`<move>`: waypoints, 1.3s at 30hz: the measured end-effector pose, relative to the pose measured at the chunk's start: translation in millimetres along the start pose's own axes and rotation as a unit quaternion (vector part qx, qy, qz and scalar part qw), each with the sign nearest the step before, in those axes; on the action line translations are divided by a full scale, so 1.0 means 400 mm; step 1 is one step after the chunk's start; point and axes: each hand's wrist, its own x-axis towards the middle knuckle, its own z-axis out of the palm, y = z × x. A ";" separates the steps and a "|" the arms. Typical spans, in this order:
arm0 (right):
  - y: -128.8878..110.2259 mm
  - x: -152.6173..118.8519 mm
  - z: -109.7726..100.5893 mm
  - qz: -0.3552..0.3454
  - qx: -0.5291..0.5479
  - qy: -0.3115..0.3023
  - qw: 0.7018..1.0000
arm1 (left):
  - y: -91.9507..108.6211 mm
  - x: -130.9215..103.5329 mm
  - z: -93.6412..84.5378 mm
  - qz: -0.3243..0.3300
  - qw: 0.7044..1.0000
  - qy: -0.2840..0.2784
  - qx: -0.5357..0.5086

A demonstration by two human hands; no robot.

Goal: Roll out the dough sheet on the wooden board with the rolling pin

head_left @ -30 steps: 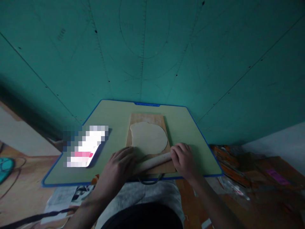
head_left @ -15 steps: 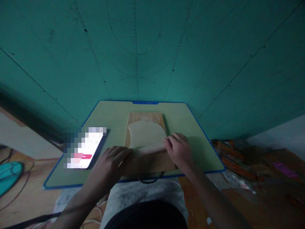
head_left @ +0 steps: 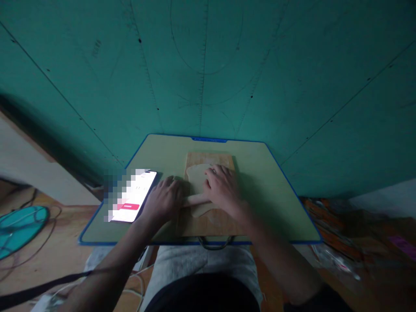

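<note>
A pale wooden rolling pin (head_left: 196,199) lies across a flat sheet of dough (head_left: 196,175) on a wooden cutting board (head_left: 191,229). My left hand (head_left: 165,198) is closed over the pin's left end, at the board's left edge. My right hand (head_left: 222,186) bears down on the right part of the pin, its bent fingers reaching forward over the dough. Under that palm the pin's right end is hidden. Part of the dough shows on the near side of the pin.
The board rests on a pale table (head_left: 273,203) with a blue rim. To the left lies a lit phone (head_left: 134,199), partly pixelated. A dark handle (head_left: 216,248) sticks out at the front edge. A green wall (head_left: 221,86) stands behind; cables trail on the floor.
The view has swung left, so the table sits farther right in it. My right hand has moved forward over the dough, and dough now shows on the near side of the pin.
</note>
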 end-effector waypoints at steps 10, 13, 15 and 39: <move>-0.018 -0.071 0.012 -0.028 -0.014 -0.043 0.999 | 0.046 -0.078 0.006 0.020 0.998 0.057 0.018; -0.025 -0.115 0.000 -0.041 -0.010 -0.035 0.999 | 0.075 -0.110 -0.004 0.011 0.997 0.076 0.025; -0.028 -0.144 -0.005 -0.045 -0.006 -0.034 0.998 | 0.091 -0.134 -0.009 0.012 0.996 0.087 0.029; -0.013 -0.208 -0.017 -0.102 0.013 -0.059 0.993 | 0.125 -0.199 -0.022 0.080 0.992 0.095 0.034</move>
